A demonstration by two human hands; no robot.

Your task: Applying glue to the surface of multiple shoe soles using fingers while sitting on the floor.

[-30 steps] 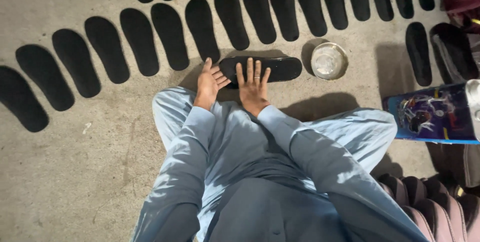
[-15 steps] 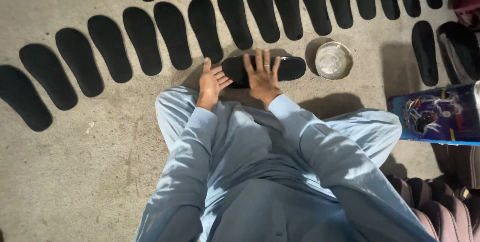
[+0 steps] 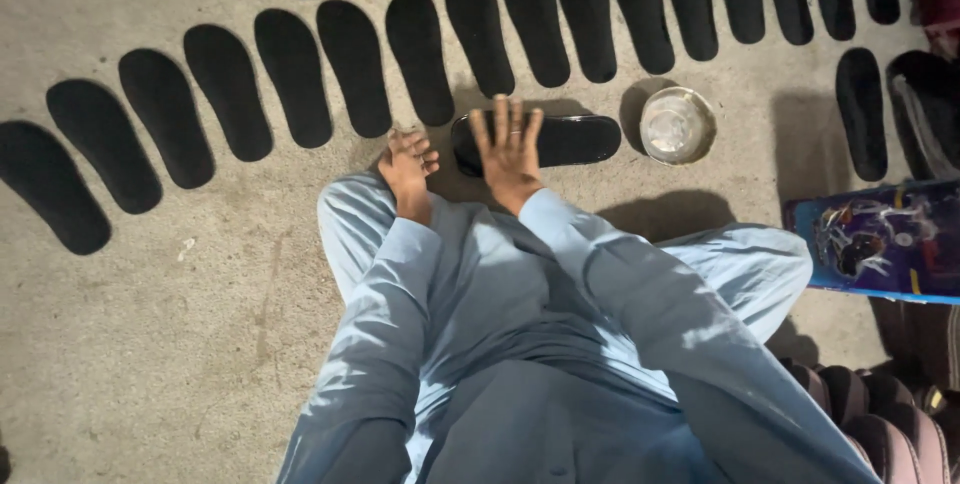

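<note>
A black shoe sole (image 3: 570, 139) lies crosswise on the concrete floor in front of my knees. My right hand (image 3: 508, 149) rests flat on its left half, fingers spread and pointing away from me. My left hand (image 3: 408, 164) sits just left of the sole's end, above my left knee. Its fingers are curled in and nothing shows in them. Light blue sleeves and trousers (image 3: 560, 314) fill the lower middle of the view.
Two curved rows of black soles (image 3: 290, 74) lie side by side across the floor beyond my hands. A small round metal bowl (image 3: 677, 125) stands right of the crosswise sole. A blue printed box (image 3: 880, 239) and stacked dark soles (image 3: 880, 424) are at the right.
My right hand has slid forward over the sole. My left hand has drawn back off the sole's end and curled its fingers. The view has shifted slightly.
</note>
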